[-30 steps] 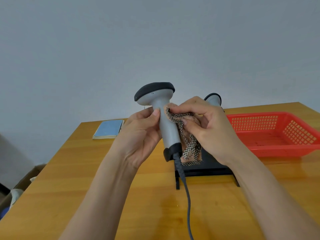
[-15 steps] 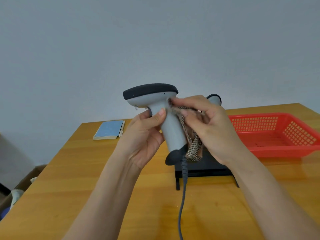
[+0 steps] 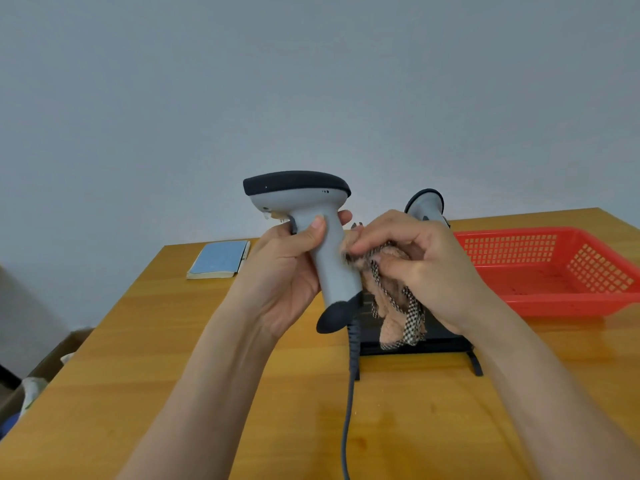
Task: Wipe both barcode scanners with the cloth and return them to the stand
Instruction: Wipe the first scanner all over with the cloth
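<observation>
My left hand (image 3: pixel 282 271) grips the handle of a grey barcode scanner (image 3: pixel 313 223) with a black top, held upright above the table. Its grey cable (image 3: pixel 349 393) hangs down toward me. My right hand (image 3: pixel 420 261) holds a bunched pink cloth with checked trim (image 3: pixel 398 306) against the right side of the scanner's handle. Behind my right hand, a second grey scanner (image 3: pixel 426 204) sits in the black stand (image 3: pixel 415 344) on the table, mostly hidden.
A red plastic basket (image 3: pixel 554 268) lies at the right of the wooden table (image 3: pixel 173 358). A blue booklet (image 3: pixel 220 259) lies at the back left. A cardboard box with clutter stands on the floor at the left edge.
The scanner has turned in my left hand so its head now shows side-on, pointing left. My right hand with the cloth has slid down the handle.
</observation>
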